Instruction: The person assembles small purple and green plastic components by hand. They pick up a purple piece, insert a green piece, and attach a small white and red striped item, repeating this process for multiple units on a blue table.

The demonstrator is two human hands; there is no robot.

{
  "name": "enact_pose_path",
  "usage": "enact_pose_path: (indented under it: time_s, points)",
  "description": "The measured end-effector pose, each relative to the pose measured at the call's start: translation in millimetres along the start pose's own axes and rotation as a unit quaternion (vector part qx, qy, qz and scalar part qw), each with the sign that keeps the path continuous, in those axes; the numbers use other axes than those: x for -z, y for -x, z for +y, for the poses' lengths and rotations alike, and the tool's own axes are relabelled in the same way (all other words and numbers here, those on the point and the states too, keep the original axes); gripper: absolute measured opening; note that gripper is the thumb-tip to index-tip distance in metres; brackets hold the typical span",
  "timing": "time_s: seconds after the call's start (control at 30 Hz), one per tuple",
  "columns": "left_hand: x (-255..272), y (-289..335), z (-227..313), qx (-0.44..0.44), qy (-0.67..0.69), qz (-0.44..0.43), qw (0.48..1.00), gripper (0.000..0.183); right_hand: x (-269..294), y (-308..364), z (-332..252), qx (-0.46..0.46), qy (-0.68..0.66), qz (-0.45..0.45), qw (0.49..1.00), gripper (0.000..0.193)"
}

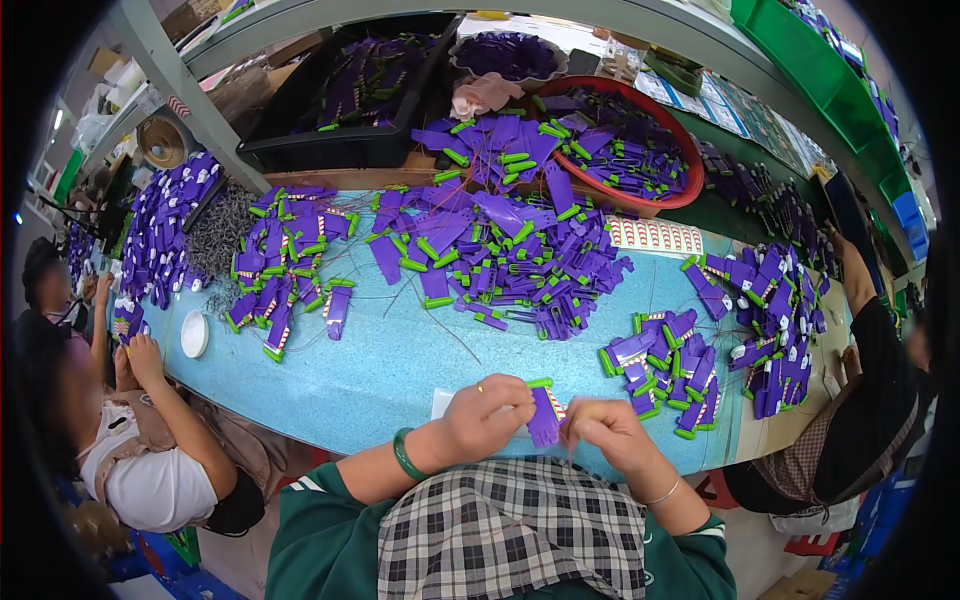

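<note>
My left hand (488, 418) pinches the upper left edge of a flat purple plastic part (544, 420) with a green end and a red-and-white striped strip. It is held just above the table's near edge. My right hand (610, 432), slightly blurred, is closed at the part's right side. Whatever its fingertips grip is too small to tell. A white piece (441, 402) lies partly hidden beside my left hand. To the right of my hands is a pile of similar purple-and-green parts (668, 368).
A large purple heap (500, 250) covers the table's far middle, below a red basin (690, 180) and black bin (330, 150). A sticker sheet (655, 236) lies right of the heap. Another pile (285, 250) and a white lid (195, 333) are left. Co-workers sit on both sides.
</note>
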State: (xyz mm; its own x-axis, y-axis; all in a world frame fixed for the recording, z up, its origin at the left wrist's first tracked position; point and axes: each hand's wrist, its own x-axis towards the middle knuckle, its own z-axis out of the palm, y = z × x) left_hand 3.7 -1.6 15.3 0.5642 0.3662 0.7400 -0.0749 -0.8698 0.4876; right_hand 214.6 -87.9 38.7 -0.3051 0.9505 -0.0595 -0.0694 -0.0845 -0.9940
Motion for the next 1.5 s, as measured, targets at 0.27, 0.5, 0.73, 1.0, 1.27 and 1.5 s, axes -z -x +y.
enact_pose_path:
  time_s: [0.27,0.5,0.73,1.0,1.27,1.5]
  points:
    - [-7,-14,-28,0.241,-0.059,-0.12,0.961,0.016,-4,-5,36,-0.01,-0.055,0.203,0.978,0.018]
    - [6,-15,-63,0.106,-0.321,-0.097,0.936,0.017,7,-13,42,0.066,-0.057,0.131,0.988,0.031]
    - [-5,-10,-13,0.468,0.526,-0.091,0.705,0.01,1,-29,26,0.147,0.021,0.015,0.989,0.03]
    - [-18,2,4,0.386,0.444,0.1,0.802,0.017,-29,-29,38,-0.076,-0.482,0.124,0.864,0.022]
    - [-14,6,-11,0.441,0.474,0.126,0.752,0.019,-14,-8,30,0.088,0.094,0.279,0.952,0.037]
    - [-7,5,-13,0.44,0.442,0.098,0.775,0.016,-14,-4,19,0.194,0.338,0.279,0.878,0.043]
